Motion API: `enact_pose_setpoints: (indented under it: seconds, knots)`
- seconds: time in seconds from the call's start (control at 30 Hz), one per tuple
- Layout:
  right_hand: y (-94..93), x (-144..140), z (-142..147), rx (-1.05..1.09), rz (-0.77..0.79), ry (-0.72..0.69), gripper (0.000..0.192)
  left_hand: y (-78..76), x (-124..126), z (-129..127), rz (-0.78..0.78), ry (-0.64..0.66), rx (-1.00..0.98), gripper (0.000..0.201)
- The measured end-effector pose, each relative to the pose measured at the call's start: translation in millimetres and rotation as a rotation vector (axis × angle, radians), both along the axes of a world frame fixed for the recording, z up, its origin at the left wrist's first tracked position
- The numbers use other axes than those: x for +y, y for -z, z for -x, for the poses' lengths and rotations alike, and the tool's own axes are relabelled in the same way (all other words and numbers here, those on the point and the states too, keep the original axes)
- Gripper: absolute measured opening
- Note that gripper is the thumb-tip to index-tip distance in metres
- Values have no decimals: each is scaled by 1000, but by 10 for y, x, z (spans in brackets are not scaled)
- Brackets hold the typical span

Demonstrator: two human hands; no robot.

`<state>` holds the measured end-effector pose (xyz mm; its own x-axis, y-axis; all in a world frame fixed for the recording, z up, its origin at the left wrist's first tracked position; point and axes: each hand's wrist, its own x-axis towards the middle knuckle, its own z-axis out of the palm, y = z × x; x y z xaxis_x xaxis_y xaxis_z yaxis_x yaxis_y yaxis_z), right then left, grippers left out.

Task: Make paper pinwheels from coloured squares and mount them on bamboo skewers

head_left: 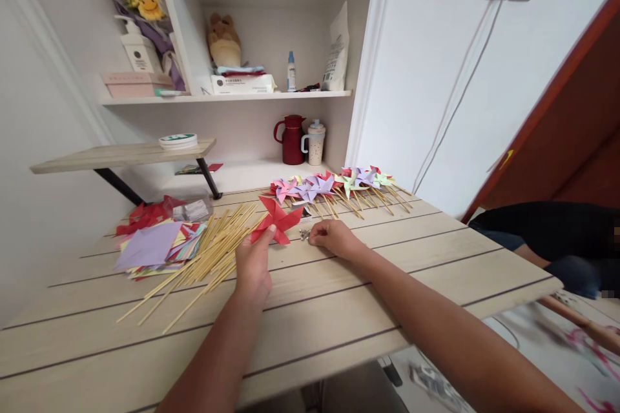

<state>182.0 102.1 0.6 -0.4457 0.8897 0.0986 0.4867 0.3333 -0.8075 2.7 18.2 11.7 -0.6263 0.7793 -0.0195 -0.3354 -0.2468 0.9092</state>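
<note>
I see my left hand (pixel 252 264) closed on the near edge of a red paper pinwheel (pixel 277 221), thumb and fingers pinching one folded blade. The pinwheel is raised slightly off the tabletop (pixel 339 297), near its middle and toward the far edge. My right hand (pixel 334 237) rests on the tabletop just right of the pinwheel, fingers curled together at a small cluster of metal pins (pixel 304 233); I cannot tell whether a pin is actually gripped. The pins lie between the two hands, just beside the pinwheel's lower right blade.

Left of my left hand, a loose spread of bamboo sticks (pixel 203 264) fans toward the near left corner. Beyond the sticks, a stack of coloured paper squares (pixel 152 246) sits by the left edge. Along the far edge, a row of finished pinwheels (pixel 334 184) on sticks lies well apart from both hands. A person in a dark top (pixel 552 232) is beyond the right edge.
</note>
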Motion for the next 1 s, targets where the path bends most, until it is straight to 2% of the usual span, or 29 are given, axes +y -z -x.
enact_pose_setpoints:
  seconds: [0.13,0.23,0.63,1.0]
  knots:
    - [-16,-7,-42,21,174,-155,10,12,6,8,0,-13,14,26]
    - [5,29,-64,-7,205,-224,8,30,13,12,-12,-3,13,24]
    - [6,57,-43,31,191,-185,10,-7,12,0,26,-15,-26,18]
    - [45,86,-6,118,204,-67,7,9,22,13,32,-1,-49,17]
